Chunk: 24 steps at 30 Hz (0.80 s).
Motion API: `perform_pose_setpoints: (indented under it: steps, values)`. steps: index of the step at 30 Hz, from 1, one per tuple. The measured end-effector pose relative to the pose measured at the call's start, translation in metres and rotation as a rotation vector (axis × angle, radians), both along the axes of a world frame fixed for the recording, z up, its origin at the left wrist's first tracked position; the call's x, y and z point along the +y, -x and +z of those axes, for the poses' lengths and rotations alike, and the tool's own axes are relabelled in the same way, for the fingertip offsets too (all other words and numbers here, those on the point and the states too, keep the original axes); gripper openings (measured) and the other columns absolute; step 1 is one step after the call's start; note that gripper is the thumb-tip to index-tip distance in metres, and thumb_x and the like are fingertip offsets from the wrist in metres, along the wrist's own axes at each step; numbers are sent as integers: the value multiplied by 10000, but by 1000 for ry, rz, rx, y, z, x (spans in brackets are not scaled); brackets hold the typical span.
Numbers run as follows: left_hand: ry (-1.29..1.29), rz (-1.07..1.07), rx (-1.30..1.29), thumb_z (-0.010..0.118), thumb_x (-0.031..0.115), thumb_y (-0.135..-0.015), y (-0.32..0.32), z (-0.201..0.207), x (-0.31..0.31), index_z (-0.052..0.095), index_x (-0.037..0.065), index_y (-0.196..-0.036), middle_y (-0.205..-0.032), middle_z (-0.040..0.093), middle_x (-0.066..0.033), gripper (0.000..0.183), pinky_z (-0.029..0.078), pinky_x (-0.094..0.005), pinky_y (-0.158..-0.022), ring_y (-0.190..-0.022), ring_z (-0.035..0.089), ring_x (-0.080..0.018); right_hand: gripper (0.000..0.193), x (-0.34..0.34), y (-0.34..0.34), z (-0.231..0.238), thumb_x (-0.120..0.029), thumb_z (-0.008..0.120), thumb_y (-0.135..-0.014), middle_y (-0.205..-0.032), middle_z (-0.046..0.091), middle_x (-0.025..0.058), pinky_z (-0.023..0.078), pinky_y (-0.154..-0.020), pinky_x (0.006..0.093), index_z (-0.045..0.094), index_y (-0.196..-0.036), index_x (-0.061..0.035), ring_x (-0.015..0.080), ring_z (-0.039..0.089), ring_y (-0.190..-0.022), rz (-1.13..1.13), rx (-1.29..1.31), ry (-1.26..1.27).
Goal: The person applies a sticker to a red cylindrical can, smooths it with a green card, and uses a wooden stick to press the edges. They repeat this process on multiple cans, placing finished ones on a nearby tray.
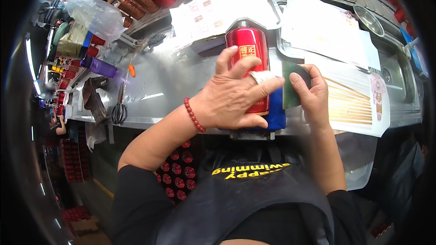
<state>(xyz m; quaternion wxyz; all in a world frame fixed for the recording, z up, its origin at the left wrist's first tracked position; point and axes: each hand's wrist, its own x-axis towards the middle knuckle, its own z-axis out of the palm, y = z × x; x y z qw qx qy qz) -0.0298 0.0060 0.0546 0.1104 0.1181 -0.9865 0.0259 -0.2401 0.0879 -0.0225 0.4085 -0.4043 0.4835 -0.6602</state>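
Note:
A shiny red bottle (pixel 245 41) with gold lettering lies on its side on a blue cloth (pixel 277 117), its neck pointing away from me. My left hand (pixel 234 91) is over it with fingers spread, palm down, hiding much of its lower part; I cannot tell how firmly it presses. White wrapping (pixel 260 77) goes round one finger of that hand. Just right of the bottle, my right hand (pixel 313 93) pinches a flat dark green scraper (pixel 290 86) between thumb and fingers, upright and close to my left fingertips.
Sheets of printed decals (pixel 227 11) cover a tray behind the bottle. White paper (pixel 318 31) and a sheet with gold strips (pixel 349 100) are at right, by a sink (pixel 395 75). Scissors (pixel 119 111), an orange-handled tool (pixel 131 70) and a purple bottle (pixel 103 68) are at left.

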Motion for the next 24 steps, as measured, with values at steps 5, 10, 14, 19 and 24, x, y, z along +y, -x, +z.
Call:
perform_pose_setpoints:
  steps: [5, 10, 14, 19, 24]
  values:
    - [39, -51, -49, 752, 491, -782, 7, -15, 28, 621, 216, -1203, -881, 667, 35, 520, 89, -620, -1161, -1270, 487, -198, 148, -10, 5, -7, -124, 711, -935, -892, 670, 49, 513, -689, 272, 638, -1016, -23, 131, 621, -765, -24, 304, 58]
    - [-163, 480, 401, 791, 541, -739, -29, -56, 39, 393, 47, -1522, -1450, 462, -154, 1007, 121, -555, -1172, -1381, 338, -359, 345, -17, -3, -2, 29, 801, -717, -911, 620, 90, 497, -714, 341, 688, -1032, -53, 258, 610, -835, -31, 847, 576]
    - [-310, 560, 433, 717, 719, -761, -46, -91, 39, 310, -9, -1551, -1483, 481, -173, 1149, 173, -542, -1158, -1355, 377, -385, 382, 8, 9, 16, 26, 819, -666, -903, 611, 89, 486, -728, 370, 713, -1021, -66, 271, 588, -849, 504, 679, 482]
    - [-343, 563, 467, 727, 737, -737, -41, -95, 37, 301, -4, -1564, -1497, 479, -160, 1189, 197, -517, -1156, -1342, 393, -383, 344, -3, -7, 9, -24, 831, -665, -895, 604, 60, 450, -751, 386, 716, -980, -99, 263, 576, -820, 89, 932, 606]
    - [-194, 522, 504, 745, 736, -712, -37, -88, 35, 319, -2, -1565, -1028, 706, -110, 1206, 155, -576, -1133, -1300, 443, -370, 308, -8, 1, 35, -62, 830, -690, -855, 607, 76, 459, -730, 385, 714, -975, -89, 260, 599, -810, 310, 852, 422]
